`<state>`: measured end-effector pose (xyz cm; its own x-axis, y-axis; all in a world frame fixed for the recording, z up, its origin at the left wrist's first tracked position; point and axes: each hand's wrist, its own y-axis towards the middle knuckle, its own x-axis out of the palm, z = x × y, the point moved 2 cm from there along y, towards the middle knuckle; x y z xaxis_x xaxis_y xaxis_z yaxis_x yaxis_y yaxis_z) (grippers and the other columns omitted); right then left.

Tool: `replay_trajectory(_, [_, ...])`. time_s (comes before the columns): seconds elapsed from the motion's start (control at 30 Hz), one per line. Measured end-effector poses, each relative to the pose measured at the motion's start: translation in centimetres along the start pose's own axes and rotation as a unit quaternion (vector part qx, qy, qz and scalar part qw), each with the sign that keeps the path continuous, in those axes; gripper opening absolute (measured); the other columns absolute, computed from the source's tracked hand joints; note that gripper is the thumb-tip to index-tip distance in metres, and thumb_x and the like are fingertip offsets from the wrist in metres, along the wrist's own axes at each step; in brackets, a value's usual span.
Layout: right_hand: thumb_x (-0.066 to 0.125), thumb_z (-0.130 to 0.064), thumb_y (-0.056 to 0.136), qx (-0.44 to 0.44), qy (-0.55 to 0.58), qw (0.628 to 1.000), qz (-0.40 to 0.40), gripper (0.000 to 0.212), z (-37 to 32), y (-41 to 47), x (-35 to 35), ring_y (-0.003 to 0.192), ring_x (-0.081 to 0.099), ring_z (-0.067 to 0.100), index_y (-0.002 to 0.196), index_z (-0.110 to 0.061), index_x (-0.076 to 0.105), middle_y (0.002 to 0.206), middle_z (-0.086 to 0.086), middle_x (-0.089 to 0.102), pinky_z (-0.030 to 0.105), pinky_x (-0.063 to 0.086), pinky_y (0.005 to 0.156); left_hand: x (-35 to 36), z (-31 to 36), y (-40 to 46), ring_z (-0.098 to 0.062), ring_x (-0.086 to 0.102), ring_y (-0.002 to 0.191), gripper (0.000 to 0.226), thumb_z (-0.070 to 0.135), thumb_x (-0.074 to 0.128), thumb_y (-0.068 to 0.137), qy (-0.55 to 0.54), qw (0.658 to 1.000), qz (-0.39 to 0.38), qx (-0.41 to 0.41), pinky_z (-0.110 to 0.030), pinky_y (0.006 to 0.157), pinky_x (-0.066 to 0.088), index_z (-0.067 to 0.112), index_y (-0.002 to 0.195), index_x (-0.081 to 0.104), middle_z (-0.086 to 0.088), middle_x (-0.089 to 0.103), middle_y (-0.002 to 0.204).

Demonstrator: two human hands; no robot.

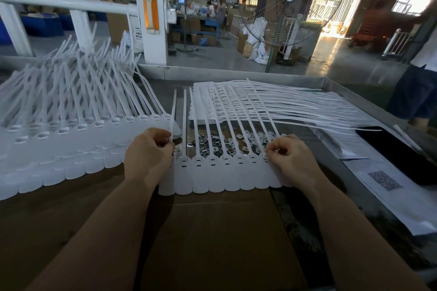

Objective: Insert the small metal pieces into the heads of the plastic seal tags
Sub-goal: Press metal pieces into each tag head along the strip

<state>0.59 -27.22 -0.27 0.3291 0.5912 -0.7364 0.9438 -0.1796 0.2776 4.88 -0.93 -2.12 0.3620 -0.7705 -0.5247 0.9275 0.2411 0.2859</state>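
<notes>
The row of seal tags (227,170) lies flat on the cardboard (212,231) in front of you, and the small metal pieces (212,143) sit in a loose heap just behind the tag heads; they look light, hard and slippery, so pinch each by its edges. Your left hand (147,156) pinches the leftmost tag's limp strap. Your right hand (289,156) curls its fingertips on the rightmost head; whether it holds a piece is hidden.

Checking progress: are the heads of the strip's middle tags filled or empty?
Cannot tell: the heads show dark slots, but any metal inside is too small to see.
</notes>
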Motion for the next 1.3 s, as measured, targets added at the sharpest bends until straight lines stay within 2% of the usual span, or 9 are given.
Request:
replay_trajectory(0.23, [0.06, -0.012, 0.088, -0.004, 0.002, 1.0, 0.001, 0.006, 0.21, 0.27, 0.13, 0.075, 0.044, 0.0, 0.084, -0.015, 0.065, 0.092, -0.005, 0.047, 0.005, 0.032, 0.063, 0.13, -0.04, -0.03, -0.01, 0.051, 0.087, 0.023, 0.016, 0.061, 0.087, 0.003, 1.0, -0.002, -0.002, -0.027, 0.077, 0.041, 0.017, 0.11, 0.062, 0.001, 0.064, 0.101])
replay_trajectory(0.5, [0.058, -0.011, 0.088, 0.02, 0.036, 0.998, -0.037, 0.01, 0.39, 0.48, -0.02, 0.08, 0.043, 0.003, 0.082, -0.016, 0.064, 0.093, -0.004, 0.046, 0.015, 0.03, 0.066, 0.09, -0.11, -0.05, -0.011, 0.051, 0.088, 0.024, 0.016, 0.061, 0.087, 0.008, 1.0, -0.004, -0.001, -0.027, 0.077, 0.042, 0.017, 0.112, 0.062, -0.002, 0.066, 0.105])
replay_trajectory(0.63, [0.06, -0.013, 0.087, 0.014, 0.025, 0.999, -0.035, 0.007, 0.34, 0.36, 0.05, 0.077, 0.045, 0.001, 0.083, -0.017, 0.064, 0.094, -0.004, 0.046, 0.004, 0.032, 0.065, 0.15, -0.13, -0.01, -0.01, 0.05, 0.087, 0.023, 0.016, 0.061, 0.087, 0.007, 1.0, -0.003, -0.002, -0.027, 0.077, 0.041, 0.017, 0.11, 0.063, -0.001, 0.065, 0.103])
replay_trajectory(0.8, [0.067, -0.014, 0.082, 0.019, 0.039, 0.999, -0.004, 0.005, 0.2, 0.11, 0.01, 0.078, 0.051, 0.008, 0.079, -0.017, 0.065, 0.1, 0.004, 0.057, 0.018, 0.037, 0.07, 0.2, -0.12, -0.02, -0.01, 0.049, 0.088, 0.024, 0.017, 0.061, 0.088, 0.011, 1.0, -0.005, -0.002, -0.026, 0.078, 0.04, 0.017, 0.112, 0.062, -0.001, 0.065, 0.106])
replay_trajectory(1.0, [0.07, -0.013, 0.079, 0.037, 0.068, 0.997, 0.004, 0.007, 0.14, -0.08, -0.07, 0.075, 0.051, 0.011, 0.078, -0.014, 0.064, 0.096, 0.007, 0.059, 0.016, 0.036, 0.061, 0.09, -0.01, -0.07, -0.011, 0.05, 0.087, 0.023, 0.016, 0.061, 0.087, 0.008, 1.0, -0.008, -0.001, -0.026, 0.076, 0.04, 0.017, 0.11, 0.063, 0.0, 0.064, 0.102])
replay_trajectory(1.3, [0.069, -0.012, 0.08, 0.05, 0.08, 0.996, 0.005, 0.007, 0.09, -0.06, 0.16, 0.074, 0.048, 0.01, 0.078, -0.017, 0.064, 0.089, 0.003, 0.056, 0.019, 0.036, 0.061, 0.01, 0.0, -0.18, -0.011, 0.051, 0.088, 0.023, 0.016, 0.061, 0.087, 0.005, 1.0, -0.007, 0.004, -0.027, 0.077, 0.041, 0.016, 0.111, 0.063, 0.0, 0.064, 0.102])
